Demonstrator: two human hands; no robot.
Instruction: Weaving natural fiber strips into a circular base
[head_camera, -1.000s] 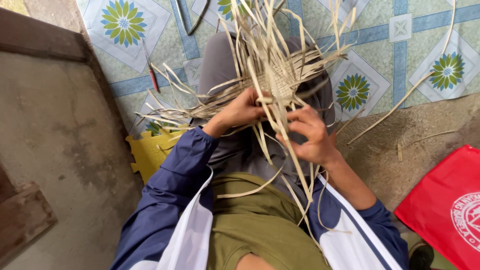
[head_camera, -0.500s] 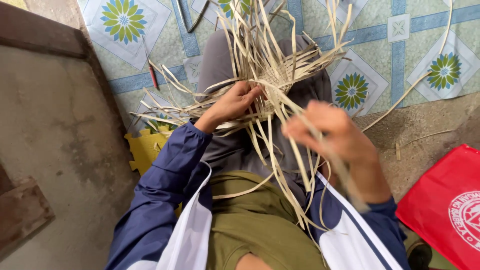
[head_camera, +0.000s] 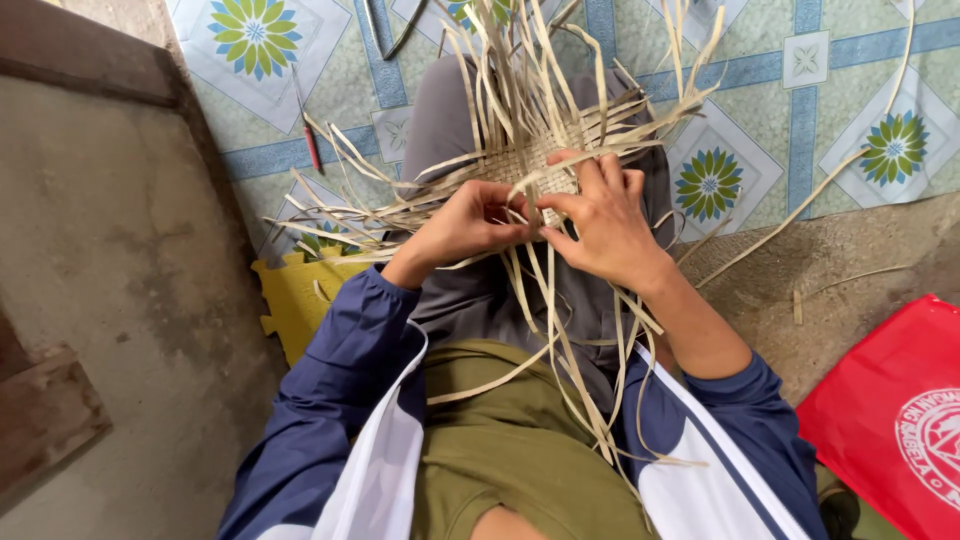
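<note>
A partly woven mat of pale straw strips (head_camera: 540, 160) rests on my lap, its loose ends fanning out in all directions. My left hand (head_camera: 465, 222) pinches strips at the near edge of the woven patch. Beside it, my right hand (head_camera: 600, 222) lies on the weave with its fingers closed on a strip. The two hands almost touch. Long strips hang down over my grey trousers and olive shirt.
A red-handled tool (head_camera: 310, 145) and metal shears (head_camera: 385, 30) lie on the flower-patterned floor covering (head_camera: 800, 110). A yellow foam mat (head_camera: 300, 300) sits by my left knee. A red bag (head_camera: 900, 420) lies at the right; bare concrete (head_camera: 100, 250) fills the left.
My right hand, lifted and pulled back half a second ago, has come down onto the weave beside the left hand. The left hand stayed on the strips.
</note>
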